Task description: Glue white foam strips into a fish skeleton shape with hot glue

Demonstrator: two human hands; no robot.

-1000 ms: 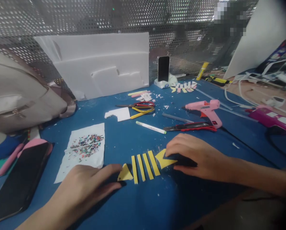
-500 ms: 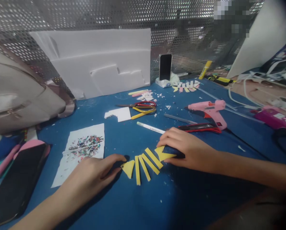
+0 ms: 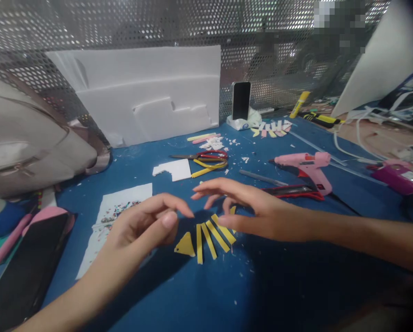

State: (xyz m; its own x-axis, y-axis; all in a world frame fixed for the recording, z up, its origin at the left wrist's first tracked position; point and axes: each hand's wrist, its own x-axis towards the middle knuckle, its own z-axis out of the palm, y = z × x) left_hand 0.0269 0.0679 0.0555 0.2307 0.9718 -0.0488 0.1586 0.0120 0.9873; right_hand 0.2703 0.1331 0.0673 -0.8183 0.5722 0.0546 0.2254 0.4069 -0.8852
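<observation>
Several yellow foam strips [image 3: 211, 236] lie fanned out on the blue table [image 3: 206, 295], with a small yellow triangle [image 3: 185, 245] at their left end. My left hand [image 3: 140, 228] hovers just above and left of the triangle, fingers loosely apart, holding nothing. My right hand [image 3: 248, 207] floats over the right end of the strips with its fingers stretched out, empty, hiding the yellow piece at that end.
Behind the hands lie scissors [image 3: 206, 159], a white foam scrap [image 3: 174, 169], a pink glue gun [image 3: 305, 166] and a red cutter [image 3: 292, 191]. A paper with glitter [image 3: 118, 210] and a dark phone [image 3: 23, 267] lie at the left. White foam board [image 3: 140, 92] stands at the back.
Both hands have lifted off the yellow pieces and drawn together above them. The strips went from parallel to a fanned spread.
</observation>
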